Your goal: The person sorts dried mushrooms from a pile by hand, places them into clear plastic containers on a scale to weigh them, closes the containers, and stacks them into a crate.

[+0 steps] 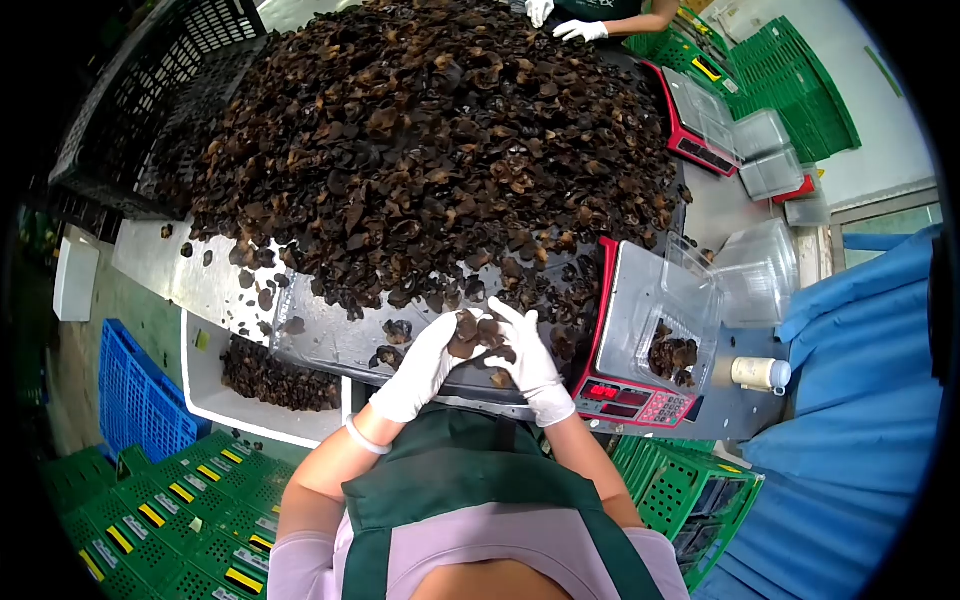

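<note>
White gloves cover both my hands, which meet at the table's near edge. My left hand is closed round a few dark brown wood ear mushrooms. From the other side, my right hand curls against the same pieces, its thumb and fingers partly hidden. Just beyond my hands spreads a large heap of wood ear mushrooms. To the right stands a red scale with a lit red display. On its plate sits a clear plastic box with some mushrooms inside.
A second red scale, stacked clear boxes and a white-lidded jar line the right side. Across the heap are a co-worker's gloved hands. A black crate tips at left; a white bin sits below the table.
</note>
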Action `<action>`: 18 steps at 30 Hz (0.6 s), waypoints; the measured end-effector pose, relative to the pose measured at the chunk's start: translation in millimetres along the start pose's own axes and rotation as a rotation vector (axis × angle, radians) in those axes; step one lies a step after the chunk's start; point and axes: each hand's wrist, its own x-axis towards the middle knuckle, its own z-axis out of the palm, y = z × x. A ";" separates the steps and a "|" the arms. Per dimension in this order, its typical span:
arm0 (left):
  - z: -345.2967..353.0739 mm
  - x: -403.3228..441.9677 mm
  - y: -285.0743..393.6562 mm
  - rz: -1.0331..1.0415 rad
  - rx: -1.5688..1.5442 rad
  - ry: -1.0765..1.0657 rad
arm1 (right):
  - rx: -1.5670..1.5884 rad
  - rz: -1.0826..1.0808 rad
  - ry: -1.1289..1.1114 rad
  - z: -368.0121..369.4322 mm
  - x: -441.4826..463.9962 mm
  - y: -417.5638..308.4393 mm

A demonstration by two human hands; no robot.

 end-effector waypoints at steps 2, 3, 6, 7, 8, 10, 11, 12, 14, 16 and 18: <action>8.4 -6.6 1.3 0.165 0.315 0.116 | 0.114 0.124 -0.010 15.7 3.3 4.8; 12.2 -9.6 3.8 0.224 0.525 0.189 | 0.202 0.157 -0.027 23.9 4.3 7.8; 34.8 -25.4 19.7 0.386 1.029 0.198 | 0.338 0.265 -0.046 38.7 9.5 27.7; 32.5 -29.5 18.4 0.415 1.061 0.206 | 0.297 0.285 -0.008 47.2 6.0 28.1; 33.8 -33.8 19.7 0.532 1.192 0.150 | 0.256 0.307 0.029 53.4 3.0 31.0; 36.7 -34.0 24.2 0.683 1.597 -0.015 | 0.574 0.274 -0.107 42.9 11.8 58.4; 36.4 -35.5 22.6 0.619 1.635 -0.023 | 0.617 0.217 -0.108 45.2 10.3 58.3; 34.7 -37.4 21.6 0.620 1.636 -0.022 | 0.659 0.161 -0.110 54.4 6.5 50.4; 29.5 -42.1 21.6 0.754 1.639 -0.016 | 0.841 0.205 -0.396 17.9 18.7 67.4; 30.3 -48.3 32.7 0.866 1.619 0.093 | 0.768 0.121 -0.371 17.9 8.3 40.1; 21.5 -51.6 42.3 0.866 1.529 0.346 | 0.657 0.003 -0.232 15.1 1.0 2.9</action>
